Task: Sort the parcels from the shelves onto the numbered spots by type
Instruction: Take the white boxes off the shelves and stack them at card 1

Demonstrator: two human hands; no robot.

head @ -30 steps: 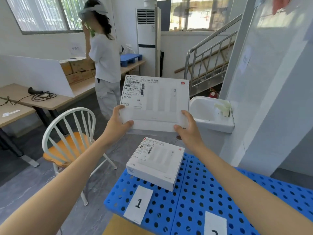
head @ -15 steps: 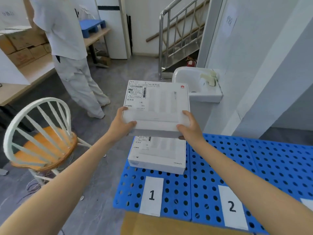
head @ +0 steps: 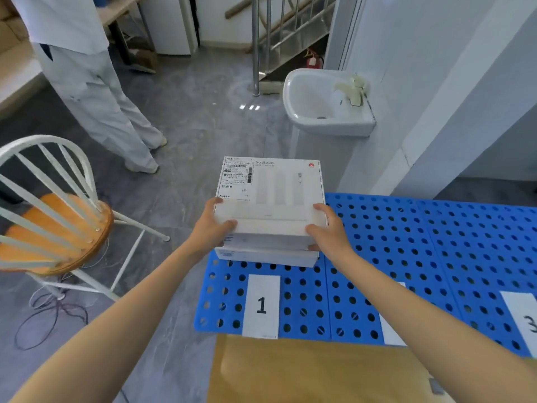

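A flat white parcel box (head: 273, 193) with a shipping label and a red logo is held level just over a second, similar white box (head: 267, 255). That lower box lies on the blue perforated pallet (head: 406, 245) behind the label "1" (head: 261, 305). My left hand (head: 213, 228) grips the upper box's near left corner, thumb on top. My right hand (head: 325, 231) grips the near right corner the same way. The fingers of both hands reach under the upper box. My right forearm hides the second label; label "3" (head: 523, 315) shows at the right edge.
A white chair with an orange seat (head: 55, 228) stands to the left. Another person (head: 87, 82) in white stands at the back left. A white sink (head: 322, 106) is mounted behind the pallet beside a white wall. A brown cardboard surface (head: 305, 373) lies in front.
Both hands have lowered the upper box from chest height down onto the box at spot 1. My view has tilted downward.
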